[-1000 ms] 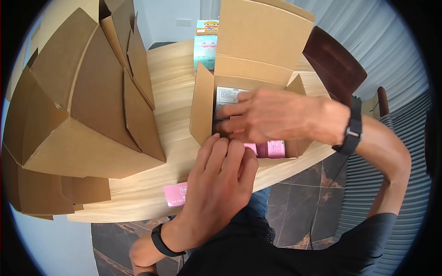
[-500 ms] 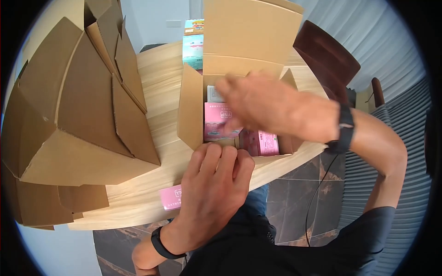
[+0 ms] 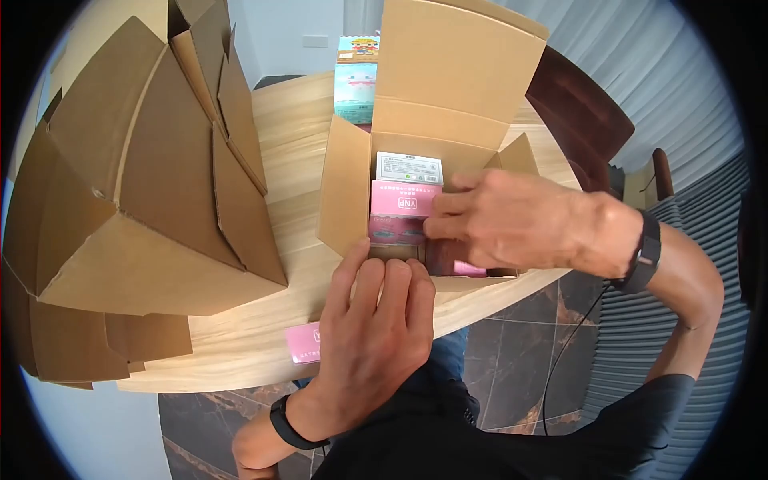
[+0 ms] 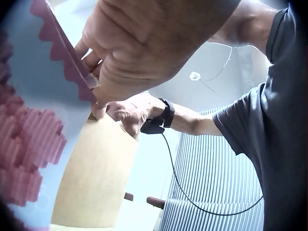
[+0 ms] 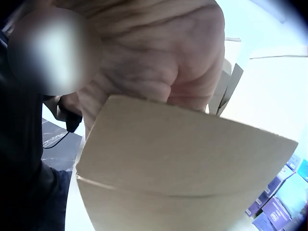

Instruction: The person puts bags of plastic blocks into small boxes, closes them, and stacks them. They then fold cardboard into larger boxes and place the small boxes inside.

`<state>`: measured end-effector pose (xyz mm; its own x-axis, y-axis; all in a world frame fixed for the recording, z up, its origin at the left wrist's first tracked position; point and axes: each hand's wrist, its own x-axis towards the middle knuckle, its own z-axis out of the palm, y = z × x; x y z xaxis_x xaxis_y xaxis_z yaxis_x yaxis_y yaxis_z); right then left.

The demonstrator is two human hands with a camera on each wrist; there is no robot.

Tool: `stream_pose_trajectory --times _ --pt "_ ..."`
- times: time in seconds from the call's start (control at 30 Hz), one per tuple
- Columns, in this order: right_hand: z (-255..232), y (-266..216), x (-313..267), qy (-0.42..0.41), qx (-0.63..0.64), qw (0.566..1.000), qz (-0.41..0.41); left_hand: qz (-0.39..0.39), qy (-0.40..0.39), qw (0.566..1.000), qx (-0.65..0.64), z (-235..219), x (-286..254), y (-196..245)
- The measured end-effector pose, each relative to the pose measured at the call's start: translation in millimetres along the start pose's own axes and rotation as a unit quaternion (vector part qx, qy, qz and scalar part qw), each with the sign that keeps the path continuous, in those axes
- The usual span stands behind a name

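Observation:
An opened cardboard box (image 3: 346,186) stands on the table with its lid raised in the head view. Inside lie a pink box (image 3: 396,230) lettered YNP and, behind it, a white printed box (image 3: 409,167). My right hand (image 3: 520,220) reaches over the right half of the box, its fingertips at the pink box's right edge; its thumb is hidden. Part of another pink box (image 3: 470,270) shows below that hand. My left hand (image 3: 372,320) grips the cardboard box's front rim, fingers bent over it. A pink package (image 3: 303,344) lies partly behind the left hand.
Large open cartons (image 3: 160,176) stand at the left of the wooden table (image 3: 296,152). A blue illustrated box (image 3: 355,84) is behind the raised lid. A dark red chair (image 3: 580,108) stands at the right. Purple and blue boxes (image 5: 276,211) appear in the right wrist view.
My right hand has moved from the left part of the cardboard box to its right, uncovering the pink and white boxes. My left hand stays at the front rim.

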<state>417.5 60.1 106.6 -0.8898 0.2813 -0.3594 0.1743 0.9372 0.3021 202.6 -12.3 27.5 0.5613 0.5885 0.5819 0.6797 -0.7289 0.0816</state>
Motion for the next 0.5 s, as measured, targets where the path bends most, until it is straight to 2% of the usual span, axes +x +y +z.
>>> stream_pose_trajectory --times 0.07,0.1,0.13,0.23,0.3,0.33,0.43,0.5 --pt "-3 8 -2 0.068 0.071 0.994 0.056 0.004 0.029 1.000 0.003 4 1 0" --pt "-10 12 -2 0.068 0.071 0.994 0.056 0.006 0.057 0.998 0.005 5 1 0" --pt "-18 15 -5 0.027 0.154 0.981 0.116 0.006 0.056 0.998 0.005 4 0 1" --pt "-5 11 3 0.064 0.259 0.952 0.151 0.016 0.035 0.999 -0.002 0 0 4" --pt "4 -1 20 0.130 0.252 0.936 0.210 0.012 0.026 1.000 -0.011 0 0 5" --pt "11 -8 30 0.133 0.253 0.935 0.212 0.015 0.024 1.000 -0.010 -1 0 5" --pt "17 -22 49 0.099 0.178 0.949 0.241 0.015 0.019 1.000 -0.009 0 0 6" --pt "2 -24 55 0.070 0.190 0.921 0.334 0.016 0.042 0.999 0.005 2 -2 5"
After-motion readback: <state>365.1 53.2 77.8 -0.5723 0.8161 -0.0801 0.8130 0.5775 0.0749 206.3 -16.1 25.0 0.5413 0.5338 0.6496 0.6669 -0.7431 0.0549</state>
